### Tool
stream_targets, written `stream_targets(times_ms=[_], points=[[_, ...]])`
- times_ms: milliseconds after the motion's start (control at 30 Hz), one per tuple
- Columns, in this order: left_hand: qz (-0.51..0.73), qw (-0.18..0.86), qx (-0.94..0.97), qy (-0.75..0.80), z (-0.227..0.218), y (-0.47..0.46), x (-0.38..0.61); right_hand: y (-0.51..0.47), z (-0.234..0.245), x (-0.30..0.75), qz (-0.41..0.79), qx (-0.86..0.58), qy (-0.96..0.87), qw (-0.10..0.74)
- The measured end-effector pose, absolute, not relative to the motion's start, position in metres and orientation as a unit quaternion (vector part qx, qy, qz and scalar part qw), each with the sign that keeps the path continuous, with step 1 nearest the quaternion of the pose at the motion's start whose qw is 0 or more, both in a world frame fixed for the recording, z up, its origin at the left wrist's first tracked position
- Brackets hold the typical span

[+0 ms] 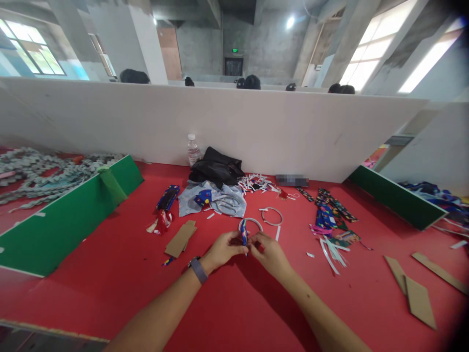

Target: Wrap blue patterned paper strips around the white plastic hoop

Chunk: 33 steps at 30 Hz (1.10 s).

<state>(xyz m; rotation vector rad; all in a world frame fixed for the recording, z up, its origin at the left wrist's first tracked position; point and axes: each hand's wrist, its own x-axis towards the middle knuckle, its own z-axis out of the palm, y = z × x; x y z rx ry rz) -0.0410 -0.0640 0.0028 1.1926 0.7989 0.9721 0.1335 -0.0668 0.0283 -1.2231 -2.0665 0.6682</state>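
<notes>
Between my two hands a narrow blue patterned fabric piece [244, 232] stands on edge over the red table. My left hand [224, 250], with a watch on its wrist, pinches the piece from the left side. From the right, my right hand [269, 252] has its fingertips pinched together at the near edge of the same piece. A pale ring [258, 223] lies right behind it, partly covered by the fabric and fingers. Farther right is a second pale ring [282, 216]. Scissors [227, 204] rest on a grey cloth [186, 200] beyond my hands.
Green dividers stand at the left [73, 220] and right [399, 200]. Cardboard strips [179, 239] lie left of my hands, with more cardboard [419, 298] at right. White strips [334, 254] and patterned fabric [326, 217] lie to the right. A bottle [193, 151] stands beside a black bag [216, 164].
</notes>
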Motion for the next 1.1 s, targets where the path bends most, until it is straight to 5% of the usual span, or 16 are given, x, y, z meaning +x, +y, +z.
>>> stream_targets(times_ms=[1100], points=[[0.422, 0.649, 0.520, 0.362, 0.0007, -0.0637, -0.0409, -0.0684, 0.0302, 0.1332, 0.255, -0.462, -0.786, 0.324]])
